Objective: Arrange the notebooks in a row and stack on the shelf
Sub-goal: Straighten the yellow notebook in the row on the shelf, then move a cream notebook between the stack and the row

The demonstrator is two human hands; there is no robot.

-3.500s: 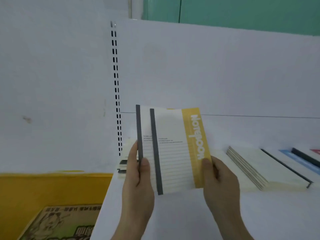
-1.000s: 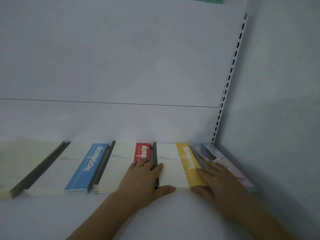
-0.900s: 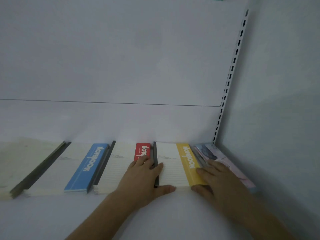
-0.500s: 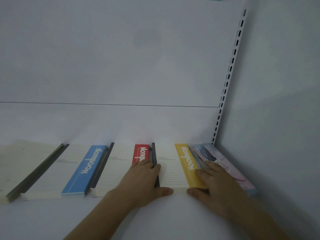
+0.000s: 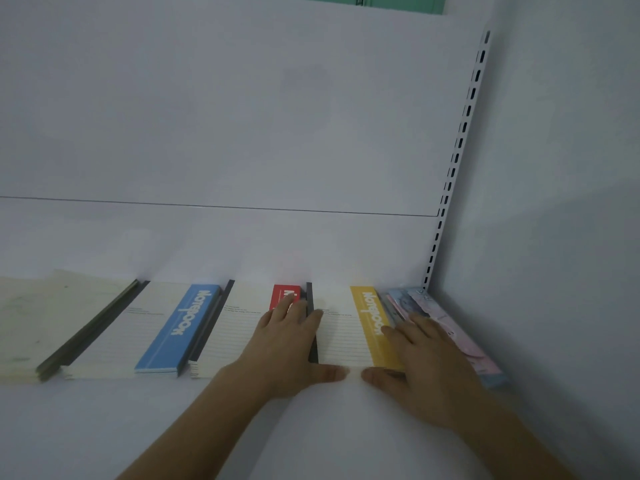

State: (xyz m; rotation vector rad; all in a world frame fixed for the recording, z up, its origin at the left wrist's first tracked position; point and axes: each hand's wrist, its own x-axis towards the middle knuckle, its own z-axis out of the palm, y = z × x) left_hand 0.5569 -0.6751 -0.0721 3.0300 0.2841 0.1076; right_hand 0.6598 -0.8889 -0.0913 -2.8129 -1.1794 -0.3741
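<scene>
Notebook stacks lie in a row on a white shelf (image 5: 104,427). Both hands rest flat, fingers straight, on the yellow notebook stack (image 5: 346,334) near the right end: left hand (image 5: 287,344) on its dark spine, right hand (image 5: 426,362) on its yellow edge.

My thumbs (image 5: 329,373) have closed in at the yellow notebook's (image 5: 349,327) near edge. It now lies flat under my fingers (image 5: 294,310), no longer held up.

Low in the frame, the left hand (image 5: 284,344) lies flat across the red-banded notebook (image 5: 242,327) and the right hand (image 5: 427,362) on the yellow-banded notebook (image 5: 349,327), thumbs at its near edge, with blue-banded (image 5: 152,330) and perhaps pastel-covered (image 5: 450,327) stacks flanking them on the white shelf (image 5: 104,427).
</scene>
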